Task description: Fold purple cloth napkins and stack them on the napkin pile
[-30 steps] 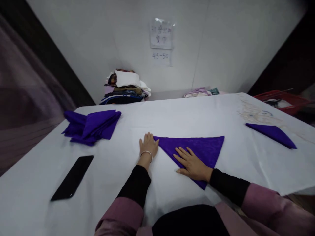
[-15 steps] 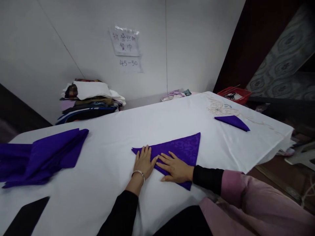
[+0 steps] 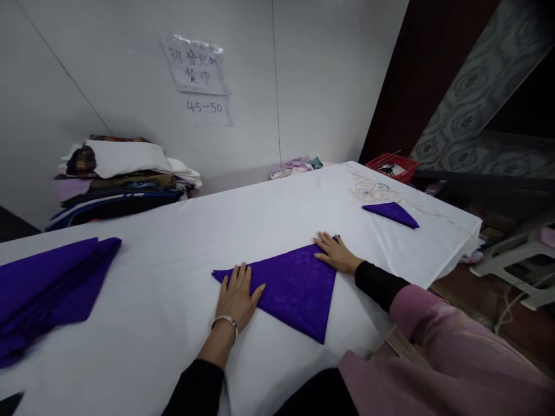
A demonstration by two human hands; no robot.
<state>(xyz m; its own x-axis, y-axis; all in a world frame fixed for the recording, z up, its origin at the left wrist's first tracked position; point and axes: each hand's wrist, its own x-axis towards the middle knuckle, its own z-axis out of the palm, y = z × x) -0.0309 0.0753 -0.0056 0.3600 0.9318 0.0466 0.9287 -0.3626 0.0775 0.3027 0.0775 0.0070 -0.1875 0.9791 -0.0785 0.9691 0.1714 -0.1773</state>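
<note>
A purple cloth triangle (image 3: 295, 286) lies flat on the white-covered desk (image 3: 173, 300), its long edge away from the wearer and one corner pointing back toward them. The left hand (image 3: 237, 297) presses on it near the left corner, grip spread, palm down, a bracelet (image 3: 226, 326) at the wrist; the right hand (image 3: 336, 253) rests on the far right corner, its grip also open and flat. Beyond the right hand, a smaller folded purple cloth (image 3: 391, 214) sits beside the pale embroidery (image 3: 373, 190). A loose purple pile (image 3: 52, 289) takes up the left side, partly out of view, with the corner of a dark flat object (image 3: 11, 403) below it. Stacked clothes (image 3: 124, 179) stand against the wall behind the far edge, lilac fabric (image 3: 292, 167) farther right, then a red basket (image 3: 392, 167). Neither purple cloth nearby touches the triangle; only the two hands cover parts of it.
</note>
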